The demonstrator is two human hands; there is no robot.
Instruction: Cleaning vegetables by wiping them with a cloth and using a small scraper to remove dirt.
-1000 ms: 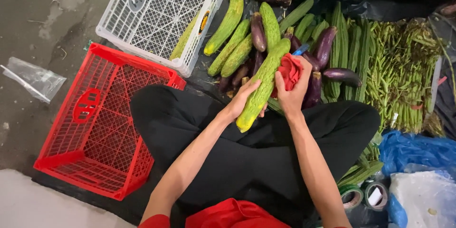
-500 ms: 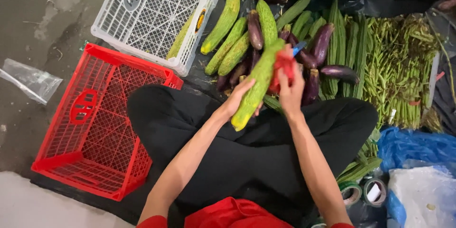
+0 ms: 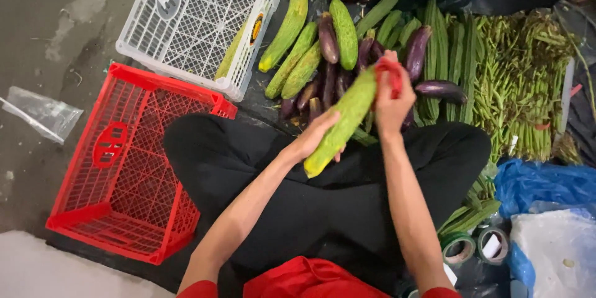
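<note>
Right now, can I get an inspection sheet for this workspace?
Surface: grey floor, stained; dark sheet under the produce.
Job's things: cucumber and red cloth.
Clutter: cucumbers, eggplants, beans, red crate, white crate, clear bag, blue bags, tape rolls.
Hands: left hand holds the cucumber's lower end; right hand holds the cloth against its top.
Cables: nothing seen.
Surroundings: nothing seen.

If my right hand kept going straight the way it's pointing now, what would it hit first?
Probably the dark purple eggplant lying just beyond the right hand, which grips a red cloth at the tip of the long speckled green cucumber. Depth is hard to judge.
</note>
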